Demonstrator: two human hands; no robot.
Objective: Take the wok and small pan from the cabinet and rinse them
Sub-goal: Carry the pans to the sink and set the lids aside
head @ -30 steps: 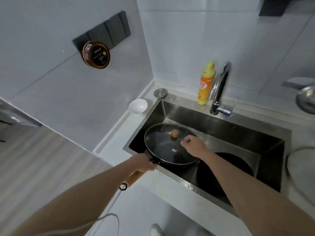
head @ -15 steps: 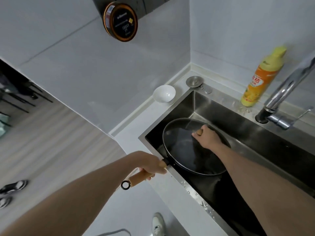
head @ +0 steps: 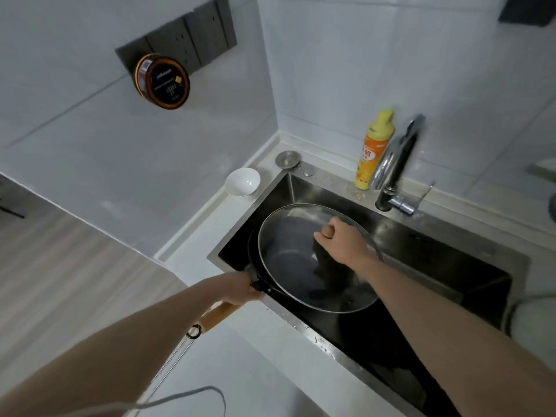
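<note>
With our left hand [head: 237,288] clenched on the pan [head: 288,266] handle and our right hand [head: 341,240] gripping the glass lid's [head: 301,224] knob over the sink [head: 451,254], a wet slip could drop and crack the lid.

Bare forearms, sleeveless, unadorned hands [head: 340,240]

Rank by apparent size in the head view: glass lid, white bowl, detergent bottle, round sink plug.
1. glass lid, by far the largest.
2. detergent bottle and white bowl: tall against wide, too alike to rank.
3. round sink plug, smallest.
The lid is also nearest the camera.
</note>
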